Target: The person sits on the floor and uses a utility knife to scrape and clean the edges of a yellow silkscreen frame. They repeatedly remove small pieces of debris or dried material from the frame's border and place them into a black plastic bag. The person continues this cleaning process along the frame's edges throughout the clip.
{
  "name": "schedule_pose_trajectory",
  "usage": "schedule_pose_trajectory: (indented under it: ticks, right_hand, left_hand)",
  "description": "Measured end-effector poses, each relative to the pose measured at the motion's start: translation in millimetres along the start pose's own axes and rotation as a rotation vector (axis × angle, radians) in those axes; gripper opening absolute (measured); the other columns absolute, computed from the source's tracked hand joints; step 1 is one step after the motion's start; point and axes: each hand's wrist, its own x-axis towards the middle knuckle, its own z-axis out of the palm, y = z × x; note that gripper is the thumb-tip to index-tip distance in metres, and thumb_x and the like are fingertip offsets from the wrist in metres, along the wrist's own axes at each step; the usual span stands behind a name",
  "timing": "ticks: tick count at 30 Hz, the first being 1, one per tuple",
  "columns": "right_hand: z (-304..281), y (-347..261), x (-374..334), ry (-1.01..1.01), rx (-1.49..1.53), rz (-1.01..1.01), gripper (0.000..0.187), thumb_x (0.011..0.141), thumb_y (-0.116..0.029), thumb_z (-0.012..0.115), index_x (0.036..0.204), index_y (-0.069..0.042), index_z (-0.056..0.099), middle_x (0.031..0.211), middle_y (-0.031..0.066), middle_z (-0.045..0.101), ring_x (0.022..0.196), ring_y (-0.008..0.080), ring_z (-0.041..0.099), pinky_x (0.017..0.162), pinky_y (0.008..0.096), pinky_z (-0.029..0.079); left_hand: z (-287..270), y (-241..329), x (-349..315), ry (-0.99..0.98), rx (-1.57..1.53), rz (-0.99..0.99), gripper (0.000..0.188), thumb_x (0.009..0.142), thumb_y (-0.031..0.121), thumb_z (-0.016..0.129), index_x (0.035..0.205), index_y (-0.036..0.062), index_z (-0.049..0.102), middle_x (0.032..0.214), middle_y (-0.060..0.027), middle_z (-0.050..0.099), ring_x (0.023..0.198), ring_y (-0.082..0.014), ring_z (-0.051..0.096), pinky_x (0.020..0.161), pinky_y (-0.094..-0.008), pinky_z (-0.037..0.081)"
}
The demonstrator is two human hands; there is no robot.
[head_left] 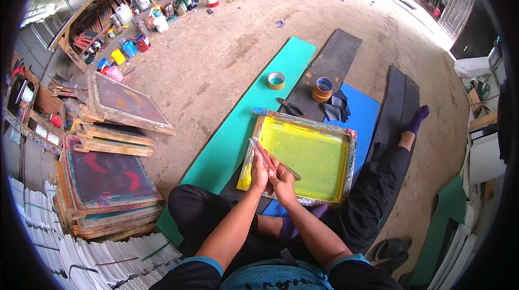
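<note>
My left hand [260, 175] and my right hand [282, 183] come together over the near left part of a screen-printing frame [352, 166] with yellow-stained mesh. Both are closed around a slim red-and-silver tool [264, 156] that looks like a utility knife, tilted with its silver end up and to the left. By my right fingers a short dark, stick-like piece [293, 173] shows; whether I hold it or it lies on the mesh, I cannot tell. The frame's wooden border is smeared with paint, with blue tape [260, 111] at its far left corner.
Beyond the frame lie pliers [292, 107], a roll of tape [276, 80], stacked brown tape rolls [323, 90] and a dark cloth [337, 107]. Beneath are green [227, 146], black and blue mats. Stacked printing frames [111, 176] stand left; paint cans [143, 43] sit farther off.
</note>
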Motion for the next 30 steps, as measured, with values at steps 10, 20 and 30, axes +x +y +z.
schedule_pose_trajectory:
  ticks: [10,20,30]
  right_hand:
    - [-9,37,11,0.000,0.107,-0.183,0.023,0.108,-0.025,0.059,0.107,-0.002,0.061,0.071,0.0030,0.059,0.046,0.0101,0.049,0.041,0.0270,0.039]
    - [-22,-12,64,-0.005,-0.333,0.049,0.035,0.107,-0.020,0.057,0.138,-0.008,0.047,0.082,0.0102,0.067,0.053,0.0138,0.061,0.044,0.0278,0.046]
    - [4,1,176,0.140,-0.896,-0.354,0.042,0.099,-0.010,0.056,0.140,-0.013,0.063,0.118,0.0241,0.071,0.102,0.0424,0.072,0.092,0.0485,0.056]
  left_hand:
    - [-11,-21,-8,-0.015,0.097,-0.018,0.052,0.114,0.049,0.030,0.116,0.0054,0.057,0.098,-0.0080,0.063,0.089,-0.0188,0.061,0.088,-0.0369,0.052]
    - [-79,27,12,-0.126,0.996,-0.077,0.049,0.107,0.041,0.056,0.140,0.0051,0.056,0.127,-0.0157,0.066,0.111,-0.0290,0.066,0.096,-0.0417,0.052]
    - [-135,7,55,-0.152,1.304,0.057,0.047,0.101,0.032,0.063,0.136,0.0009,0.063,0.133,-0.0252,0.064,0.119,-0.0431,0.063,0.098,-0.0518,0.051]
